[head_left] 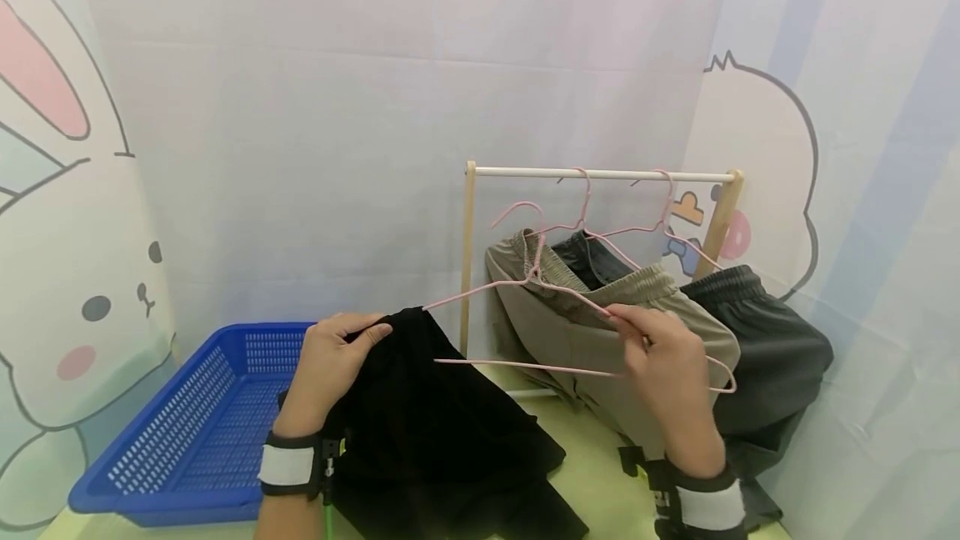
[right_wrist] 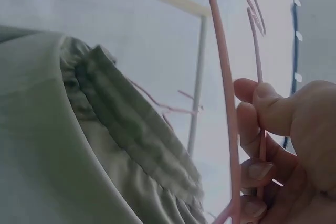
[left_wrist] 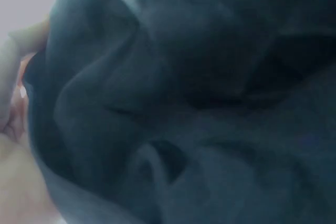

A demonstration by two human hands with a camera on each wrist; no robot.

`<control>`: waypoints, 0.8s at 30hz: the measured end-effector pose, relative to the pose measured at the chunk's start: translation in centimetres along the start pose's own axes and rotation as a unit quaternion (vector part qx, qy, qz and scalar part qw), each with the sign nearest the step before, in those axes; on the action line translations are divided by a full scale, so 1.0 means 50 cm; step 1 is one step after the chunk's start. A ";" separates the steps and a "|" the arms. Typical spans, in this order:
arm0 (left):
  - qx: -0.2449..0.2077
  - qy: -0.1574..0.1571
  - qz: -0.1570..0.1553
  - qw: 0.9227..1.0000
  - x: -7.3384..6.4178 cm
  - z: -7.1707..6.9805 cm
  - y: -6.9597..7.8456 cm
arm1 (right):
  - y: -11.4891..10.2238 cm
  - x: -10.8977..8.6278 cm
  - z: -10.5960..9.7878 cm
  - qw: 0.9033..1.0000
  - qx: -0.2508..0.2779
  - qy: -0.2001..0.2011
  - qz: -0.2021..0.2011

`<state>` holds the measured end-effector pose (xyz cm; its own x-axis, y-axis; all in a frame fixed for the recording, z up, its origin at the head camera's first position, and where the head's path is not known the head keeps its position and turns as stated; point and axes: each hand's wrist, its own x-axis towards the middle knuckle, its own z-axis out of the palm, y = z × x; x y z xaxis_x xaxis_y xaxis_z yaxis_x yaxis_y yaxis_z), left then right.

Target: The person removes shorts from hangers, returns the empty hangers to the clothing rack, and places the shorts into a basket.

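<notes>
My left hand (head_left: 330,365) pinches the waistband of a black garment (head_left: 442,423), thumb on top, and the cloth hangs down over the table. In the left wrist view the dark cloth (left_wrist: 173,103) fills most of the picture, with the fingers at its left edge. My right hand (head_left: 663,365) grips the sloping arm of a pink wire hanger (head_left: 534,275). The hanger's left end reaches into the top of the black garment, while its bottom bar runs across in front of the cloth. In the right wrist view the thumb and fingers curl round the pink wire (right_wrist: 261,145).
Behind the hanger stands a small rack with a white rail (head_left: 525,172) and wooden posts. Khaki trousers (head_left: 600,332) and dark grey trousers (head_left: 772,332) hang there on pink hangers. A blue plastic basket (head_left: 172,407) sits to the left on the pale yellow table (head_left: 577,457).
</notes>
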<state>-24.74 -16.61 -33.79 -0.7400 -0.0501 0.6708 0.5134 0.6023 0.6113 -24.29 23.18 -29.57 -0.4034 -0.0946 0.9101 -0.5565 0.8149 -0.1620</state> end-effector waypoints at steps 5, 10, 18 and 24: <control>0.002 -0.004 -0.009 1.000 0.001 0.002 -0.003 | 0.017 0.003 -0.045 1.000 -0.006 0.001 0.019; 0.018 0.005 -0.008 1.000 0.002 0.000 -0.010 | 0.041 0.000 -0.085 0.999 -0.022 0.021 0.032; 0.035 0.011 -0.008 0.999 0.001 -0.005 -0.017 | 0.069 -0.005 -0.115 0.998 -0.034 0.047 0.028; 0.029 -0.009 -0.014 0.999 -0.003 0.003 -0.008 | 0.081 -0.007 -0.125 0.995 -0.055 0.073 0.028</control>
<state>-24.90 -16.74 -34.19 -0.7617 -0.0547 0.6456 0.4659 0.6462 0.6044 -21.87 30.08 -28.15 -0.3180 0.0297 0.9476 -0.4508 0.8746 -0.1787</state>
